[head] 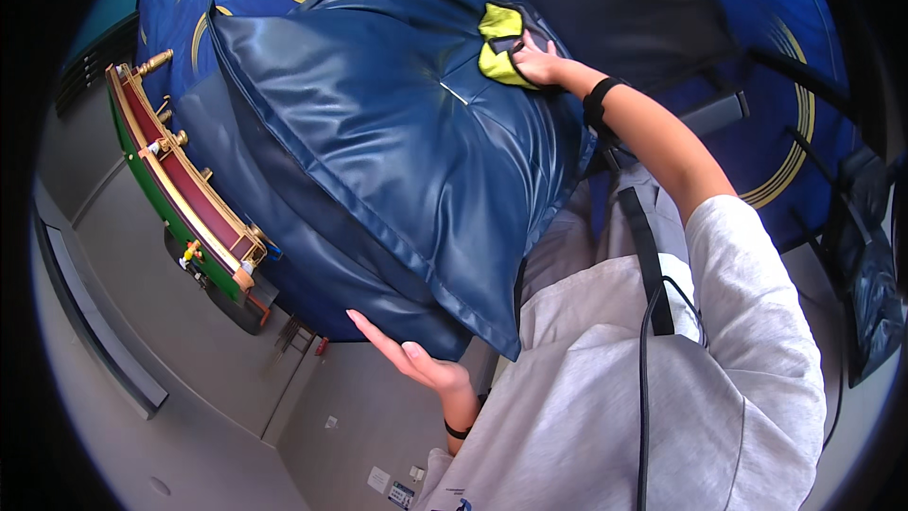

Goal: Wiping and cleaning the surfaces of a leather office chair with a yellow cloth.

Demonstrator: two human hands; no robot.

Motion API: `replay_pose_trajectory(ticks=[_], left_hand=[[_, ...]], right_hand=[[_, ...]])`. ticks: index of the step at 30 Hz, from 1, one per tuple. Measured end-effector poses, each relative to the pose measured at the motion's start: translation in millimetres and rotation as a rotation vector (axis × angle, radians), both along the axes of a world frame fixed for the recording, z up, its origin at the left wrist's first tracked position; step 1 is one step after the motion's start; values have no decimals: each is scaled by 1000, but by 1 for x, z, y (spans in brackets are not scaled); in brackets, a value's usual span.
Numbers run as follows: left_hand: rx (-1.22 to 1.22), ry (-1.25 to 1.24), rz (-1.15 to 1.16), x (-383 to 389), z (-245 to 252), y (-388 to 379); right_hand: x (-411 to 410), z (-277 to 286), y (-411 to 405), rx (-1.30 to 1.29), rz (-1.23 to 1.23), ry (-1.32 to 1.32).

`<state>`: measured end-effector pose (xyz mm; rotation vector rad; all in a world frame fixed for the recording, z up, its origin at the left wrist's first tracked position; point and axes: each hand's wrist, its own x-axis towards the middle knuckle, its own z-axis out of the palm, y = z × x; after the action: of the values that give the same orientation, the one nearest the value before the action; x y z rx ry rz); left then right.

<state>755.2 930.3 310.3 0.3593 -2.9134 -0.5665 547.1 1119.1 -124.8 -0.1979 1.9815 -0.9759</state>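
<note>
A large navy-blue leatherette cushion or beanbag seat, with piped seams and a deep crease at its middle, fills the space before me. My right hand presses a yellow and dark-grey cloth against the side of it; part of the cloth is hidden under the fingers. Close to the lower corner of the seat, my left hand is raised with its fingers extended, and nothing is in it. Whether it touches the blue cover I cannot tell. Black bands circle both wrists.
An ornate green, red and gold model with small figures is beyond the seat. A dark cushion lies on the blue carpet with yellow rings. Thin black legs or bars and shiny black material are at the right.
</note>
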Motion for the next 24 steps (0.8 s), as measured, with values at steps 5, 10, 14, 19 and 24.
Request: replay_pose_trajectory(ticks=[5,10,14,19,24], left_hand=[[39,4,-20,1,-3,2],[80,4,5,1,0,3],[134,17,-17,5,-2,-4],[360,141,-98,9,-10,-14],[465,284,-162,5,-18,-24]], right_hand=[[44,-46,44,-56,-47,-169],[83,-67,67,-123,-187,-454],[102,-67,79,-164,-370,-693],[118,-49,75,-198,-507,-886],[141,18,60,-234,-533,-974]])
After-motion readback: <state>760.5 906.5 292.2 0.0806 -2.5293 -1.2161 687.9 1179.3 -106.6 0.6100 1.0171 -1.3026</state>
